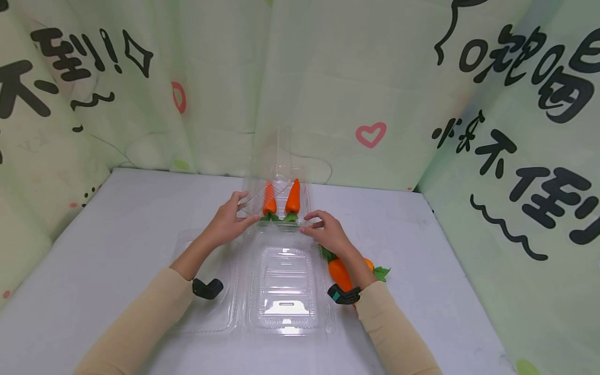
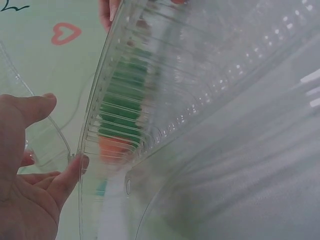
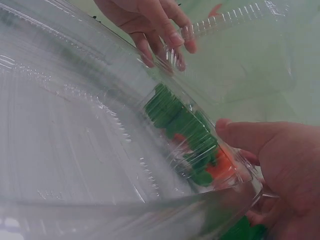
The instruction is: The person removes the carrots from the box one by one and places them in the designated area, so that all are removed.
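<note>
Two orange toy carrots [image 1: 292,197] with green leaves lie side by side in a small clear plastic box [image 1: 305,200]. Its see-through lid [image 1: 267,153] stands raised at the back and left. At the left front corner, my left hand [image 1: 228,221] has its thumb and fingers about the lid's edge, its thumb tip close to the rim. My right hand [image 1: 330,234] grips the box's right front corner, with the thumb on the rim in the right wrist view and the other fingertips partly hidden.
A larger clear clamshell box [image 1: 287,281] lies unfolded in front, its other half [image 1: 206,312] under my left forearm. More carrots [image 1: 339,273] lie beneath my right wrist. A printed curtain [image 1: 309,78] hangs round the white table [image 1: 412,312].
</note>
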`<action>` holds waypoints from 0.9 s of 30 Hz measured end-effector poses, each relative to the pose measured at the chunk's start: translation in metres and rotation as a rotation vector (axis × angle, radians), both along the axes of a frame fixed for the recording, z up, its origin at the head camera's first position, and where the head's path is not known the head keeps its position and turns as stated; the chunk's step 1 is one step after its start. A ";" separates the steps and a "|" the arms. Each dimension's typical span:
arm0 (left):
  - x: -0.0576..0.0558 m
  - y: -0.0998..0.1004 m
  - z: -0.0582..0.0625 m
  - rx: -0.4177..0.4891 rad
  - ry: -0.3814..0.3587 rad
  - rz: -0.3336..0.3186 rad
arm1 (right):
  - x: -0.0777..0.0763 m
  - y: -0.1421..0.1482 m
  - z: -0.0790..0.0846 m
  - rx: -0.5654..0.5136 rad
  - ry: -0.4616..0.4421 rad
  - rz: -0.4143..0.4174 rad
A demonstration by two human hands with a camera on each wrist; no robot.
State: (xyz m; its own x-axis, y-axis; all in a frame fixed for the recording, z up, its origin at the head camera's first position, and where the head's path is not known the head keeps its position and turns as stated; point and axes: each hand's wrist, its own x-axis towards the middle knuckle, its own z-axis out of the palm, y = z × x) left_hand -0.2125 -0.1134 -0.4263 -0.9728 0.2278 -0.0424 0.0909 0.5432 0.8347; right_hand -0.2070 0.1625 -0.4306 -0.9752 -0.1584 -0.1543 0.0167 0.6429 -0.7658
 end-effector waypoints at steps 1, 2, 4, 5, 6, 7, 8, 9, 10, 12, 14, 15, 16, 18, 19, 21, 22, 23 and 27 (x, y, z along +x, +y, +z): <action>0.000 0.000 0.000 0.000 -0.005 0.004 | 0.000 0.000 0.000 -0.003 -0.002 0.006; 0.000 0.000 0.000 0.002 -0.010 0.009 | 0.000 0.001 -0.001 -0.009 -0.006 0.009; 0.000 0.000 0.001 0.002 -0.014 0.009 | -0.001 0.001 -0.001 -0.013 -0.008 0.008; 0.000 0.000 0.001 0.003 -0.016 0.008 | -0.001 0.001 -0.002 -0.010 -0.005 0.009; 0.000 0.000 0.001 0.004 -0.019 0.008 | -0.001 0.000 -0.003 -0.009 -0.004 0.007; 0.001 -0.001 0.001 0.009 -0.025 0.010 | -0.001 0.000 -0.003 -0.006 -0.001 0.005; 0.001 -0.001 0.001 0.010 -0.027 0.010 | -0.002 0.000 -0.003 -0.004 0.000 0.002; 0.001 -0.001 0.001 0.012 -0.030 0.009 | -0.002 0.000 -0.003 -0.001 0.003 0.000; 0.001 0.000 0.002 0.014 -0.032 0.011 | -0.001 -0.001 -0.003 0.001 0.004 -0.002; 0.001 -0.001 0.002 0.015 -0.034 0.014 | -0.001 -0.002 -0.003 0.003 0.005 -0.009; 0.001 -0.001 0.002 0.013 -0.034 0.016 | -0.001 -0.002 -0.003 0.007 0.008 -0.013; 0.001 0.000 0.002 0.011 -0.034 0.018 | -0.001 -0.003 -0.002 0.009 0.009 -0.015; 0.001 0.000 0.002 0.008 -0.032 0.017 | -0.001 -0.003 -0.002 0.011 0.011 -0.017; 0.001 0.000 0.002 0.004 -0.029 0.016 | 0.000 -0.004 -0.002 0.016 0.013 -0.022; 0.001 0.000 0.001 0.006 -0.030 0.019 | 0.000 -0.004 -0.002 0.018 0.016 -0.024; 0.001 0.000 0.001 0.011 -0.031 0.021 | -0.001 -0.005 -0.003 0.020 0.019 -0.026; 0.002 -0.001 0.002 0.016 -0.031 0.021 | -0.001 -0.005 -0.003 0.021 0.021 -0.026; 0.001 -0.001 0.002 0.022 -0.031 0.022 | -0.001 -0.004 -0.003 0.022 0.022 -0.026; 0.001 -0.001 0.001 0.036 -0.031 0.023 | -0.001 -0.004 -0.004 0.024 0.023 -0.026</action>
State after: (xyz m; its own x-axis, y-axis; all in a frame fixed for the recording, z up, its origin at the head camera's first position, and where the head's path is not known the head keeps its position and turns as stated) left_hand -0.2117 -0.1143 -0.4257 -0.9761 0.2075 -0.0646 0.0527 0.5145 0.8559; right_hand -0.2084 0.1586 -0.4343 -0.9822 -0.1299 -0.1357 0.0162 0.6607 -0.7505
